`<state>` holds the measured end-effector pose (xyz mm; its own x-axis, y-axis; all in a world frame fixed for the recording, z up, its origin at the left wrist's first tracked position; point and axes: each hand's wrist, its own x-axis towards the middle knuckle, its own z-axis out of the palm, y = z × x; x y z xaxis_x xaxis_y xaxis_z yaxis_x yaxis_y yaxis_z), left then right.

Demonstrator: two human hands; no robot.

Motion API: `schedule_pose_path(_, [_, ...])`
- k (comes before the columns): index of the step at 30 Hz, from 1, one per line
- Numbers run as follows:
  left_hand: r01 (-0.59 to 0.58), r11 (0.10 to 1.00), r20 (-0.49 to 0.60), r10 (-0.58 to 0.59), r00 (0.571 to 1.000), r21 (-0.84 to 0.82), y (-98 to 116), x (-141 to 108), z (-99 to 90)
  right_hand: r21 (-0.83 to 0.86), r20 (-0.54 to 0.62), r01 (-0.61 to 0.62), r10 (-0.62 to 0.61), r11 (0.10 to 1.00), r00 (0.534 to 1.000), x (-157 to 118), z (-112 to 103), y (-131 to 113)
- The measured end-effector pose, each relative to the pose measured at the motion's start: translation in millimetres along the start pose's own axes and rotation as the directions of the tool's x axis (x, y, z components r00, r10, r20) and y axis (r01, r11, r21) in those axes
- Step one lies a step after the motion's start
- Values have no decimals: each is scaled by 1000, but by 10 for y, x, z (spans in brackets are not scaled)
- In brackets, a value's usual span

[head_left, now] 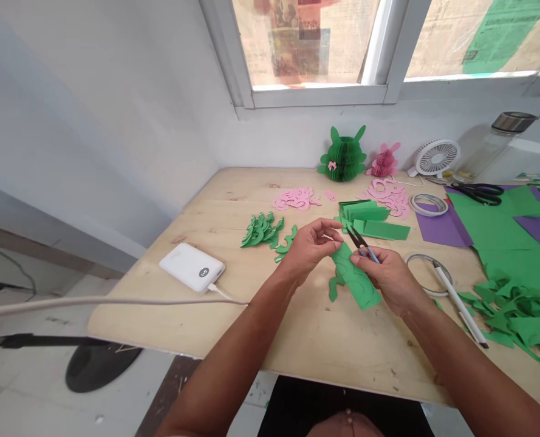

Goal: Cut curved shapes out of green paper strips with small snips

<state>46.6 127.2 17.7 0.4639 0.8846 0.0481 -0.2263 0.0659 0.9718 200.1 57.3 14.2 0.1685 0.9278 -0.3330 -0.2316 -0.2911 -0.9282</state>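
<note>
"Forearms (237, 352) in front. What's gripped?"

"Left hand (307, 246) pinches the green strip (359, 284) above the table (160, 321); right hand (390, 276) grips scissors (357, 238)."

"What's cut?"

"Curvy green pieces (261, 230). The strip's drawn outlines aren't fully cut out."

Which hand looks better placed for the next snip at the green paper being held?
Probably the right hand: it holds the scissors, blades pointing toward the left hand, which pinches the green paper's upper end.
</note>
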Motion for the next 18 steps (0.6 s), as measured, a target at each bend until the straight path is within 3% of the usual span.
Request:
schedule_pose_path(2, [29,999,-98,-33,995,-38,-23,6,14,44,-59,47,-45,998,997,47,27,23])
schedule_pose_path(4, [89,992,-131,-100,986,-88,-62,6,35,114,-121,79,-65,990,991,86,45,44])
schedule_pose_path(9, [230,965,-46,-237,970,-126,-206,-24,127,178,-193,121,-86,977,977,161,29,125])
schedule_pose_path(14, [255,962,-10,-257,966,-98,-268,-68,197,144,-236,147,-111,979,965,204,-10,235])
schedule_pose_path(18, [236,971,-68,-238,969,-39,-280,-82,184,169,-191,133,-100,977,976,189,3,274])
